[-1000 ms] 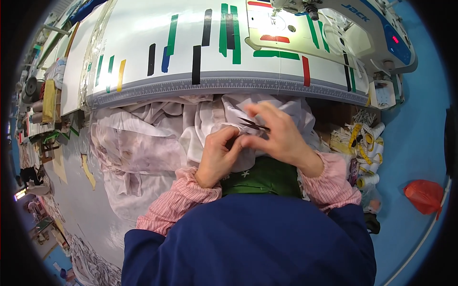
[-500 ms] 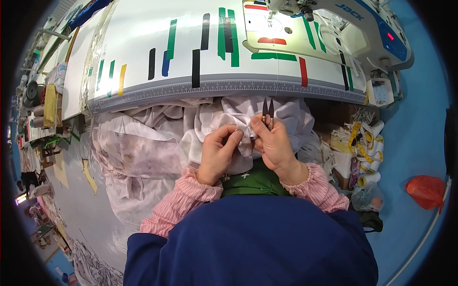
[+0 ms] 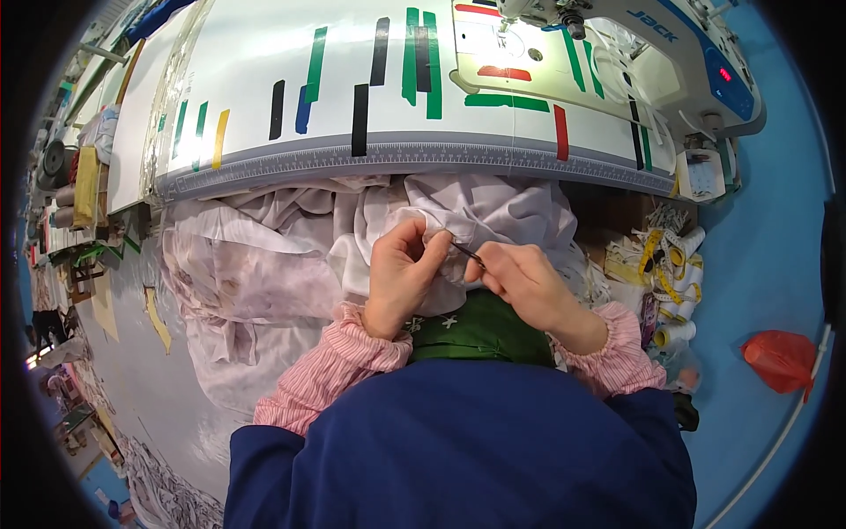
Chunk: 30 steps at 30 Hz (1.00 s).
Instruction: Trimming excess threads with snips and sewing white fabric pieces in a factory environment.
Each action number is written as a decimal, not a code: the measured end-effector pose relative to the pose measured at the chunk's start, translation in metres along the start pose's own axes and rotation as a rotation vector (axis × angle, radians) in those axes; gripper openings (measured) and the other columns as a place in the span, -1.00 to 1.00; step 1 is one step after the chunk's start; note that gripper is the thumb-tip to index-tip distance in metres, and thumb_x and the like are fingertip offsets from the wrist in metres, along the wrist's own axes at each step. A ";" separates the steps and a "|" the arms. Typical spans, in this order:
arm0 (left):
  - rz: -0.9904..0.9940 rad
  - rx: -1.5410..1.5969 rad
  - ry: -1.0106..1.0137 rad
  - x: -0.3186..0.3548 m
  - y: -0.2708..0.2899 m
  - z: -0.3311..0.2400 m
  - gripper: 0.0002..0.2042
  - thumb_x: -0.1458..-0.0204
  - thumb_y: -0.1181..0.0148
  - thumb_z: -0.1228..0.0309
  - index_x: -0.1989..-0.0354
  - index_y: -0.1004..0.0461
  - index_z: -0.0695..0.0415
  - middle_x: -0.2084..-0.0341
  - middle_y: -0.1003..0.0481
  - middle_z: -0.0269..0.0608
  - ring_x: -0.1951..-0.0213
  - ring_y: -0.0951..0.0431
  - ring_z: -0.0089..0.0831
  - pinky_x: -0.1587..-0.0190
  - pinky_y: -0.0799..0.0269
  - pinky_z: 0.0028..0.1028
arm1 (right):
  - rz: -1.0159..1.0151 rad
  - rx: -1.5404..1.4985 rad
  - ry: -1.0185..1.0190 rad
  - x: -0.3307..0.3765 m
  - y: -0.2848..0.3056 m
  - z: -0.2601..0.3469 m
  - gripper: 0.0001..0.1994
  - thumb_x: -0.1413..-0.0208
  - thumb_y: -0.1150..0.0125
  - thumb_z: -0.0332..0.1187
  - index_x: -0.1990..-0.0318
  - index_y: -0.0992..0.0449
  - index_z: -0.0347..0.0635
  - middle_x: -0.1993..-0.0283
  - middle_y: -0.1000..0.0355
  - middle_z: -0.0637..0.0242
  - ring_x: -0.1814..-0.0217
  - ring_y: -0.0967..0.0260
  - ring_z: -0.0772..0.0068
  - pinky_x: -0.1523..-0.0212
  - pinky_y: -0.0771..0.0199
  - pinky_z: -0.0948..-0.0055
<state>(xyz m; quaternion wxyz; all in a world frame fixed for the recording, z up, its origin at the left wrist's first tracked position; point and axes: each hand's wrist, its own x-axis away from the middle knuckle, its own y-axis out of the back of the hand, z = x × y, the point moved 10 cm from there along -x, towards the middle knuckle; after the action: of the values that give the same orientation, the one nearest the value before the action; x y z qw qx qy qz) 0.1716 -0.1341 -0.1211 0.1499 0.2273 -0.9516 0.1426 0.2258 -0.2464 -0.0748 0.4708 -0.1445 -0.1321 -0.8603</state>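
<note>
At the centre of the frame, the left hand (image 3: pixel 401 273) pinches a fold of pale cloth (image 3: pixel 515 207) between thumb and forefinger; just right of it, the right hand (image 3: pixel 529 286) is curled round a pair of dark snips (image 3: pixel 470 255), whose tip reaches almost to the pinch. The likeliest mishap is a nicked thumb or finger, should the tip slip; whether the blades are parted I cannot tell. Because the pale cloth bunches loosely round the pinch, a hidden layer could get caught and cut. The green fabric (image 3: pixel 480 333) at lower centre lies near enough to be snagged as well. Farther out, the pale cloth spreads over the middle left, below the tabletop (image 3: pixel 256 97), and its weight might drag the fold free.
</note>
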 end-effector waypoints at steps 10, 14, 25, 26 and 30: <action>-0.025 -0.020 -0.066 0.000 0.000 -0.004 -0.90 -0.02 -0.16 0.50 0.44 -0.40 0.26 0.64 -0.34 -0.54 0.60 -0.23 -0.84 0.60 -0.09 -0.72 | -0.016 -0.062 -0.114 -0.013 0.003 -0.028 -0.49 -0.28 0.24 -0.02 0.42 -0.45 -0.29 0.69 -0.09 0.58 0.67 0.04 0.76 0.66 0.04 0.68; -0.035 -0.038 -0.061 0.000 0.001 -0.002 -0.90 -0.01 -0.17 0.51 0.45 -0.39 0.26 0.66 -0.33 -0.54 0.60 -0.21 -0.83 0.60 -0.08 -0.71 | -0.011 -0.049 -0.119 -0.014 0.003 -0.026 -0.49 -0.28 0.24 -0.02 0.43 -0.44 -0.30 0.70 -0.07 0.59 0.67 0.05 0.77 0.65 0.04 0.68; -0.100 -0.172 -0.265 0.004 0.003 -0.018 -0.90 0.02 -0.17 0.54 0.50 -0.40 0.28 0.72 -0.32 -0.45 0.63 -0.22 -0.76 0.61 -0.12 -0.67 | -0.113 0.109 0.073 -0.022 0.009 -0.012 -0.55 -0.24 0.11 -0.13 0.49 -0.44 -0.38 0.71 -0.27 0.21 0.62 -0.17 0.51 0.53 -0.20 0.43; -0.107 -0.162 -0.271 0.004 0.004 -0.018 -0.90 0.02 -0.17 0.55 0.50 -0.40 0.28 0.73 -0.32 -0.44 0.64 -0.23 -0.76 0.61 -0.13 -0.67 | -0.115 0.139 0.041 -0.023 0.008 -0.015 -0.56 -0.23 0.09 -0.14 0.49 -0.44 -0.38 0.68 -0.30 0.18 0.61 -0.21 0.49 0.51 -0.23 0.42; -0.050 -0.250 -0.247 0.004 -0.002 -0.014 -0.90 0.02 -0.18 0.54 0.50 -0.40 0.28 0.72 -0.34 -0.43 0.63 -0.25 -0.76 0.61 -0.14 -0.67 | -0.116 0.114 0.003 -0.022 0.006 -0.013 -0.61 -0.20 0.01 -0.16 0.46 -0.45 -0.38 0.60 -0.37 0.16 0.55 -0.29 0.45 0.46 -0.30 0.41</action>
<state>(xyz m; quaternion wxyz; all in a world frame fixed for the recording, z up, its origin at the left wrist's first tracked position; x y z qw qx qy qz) 0.1719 -0.1323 -0.1069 0.0626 0.2462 -0.9671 -0.0095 0.2409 -0.2376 -0.0946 0.4278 -0.1084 -0.1886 -0.8773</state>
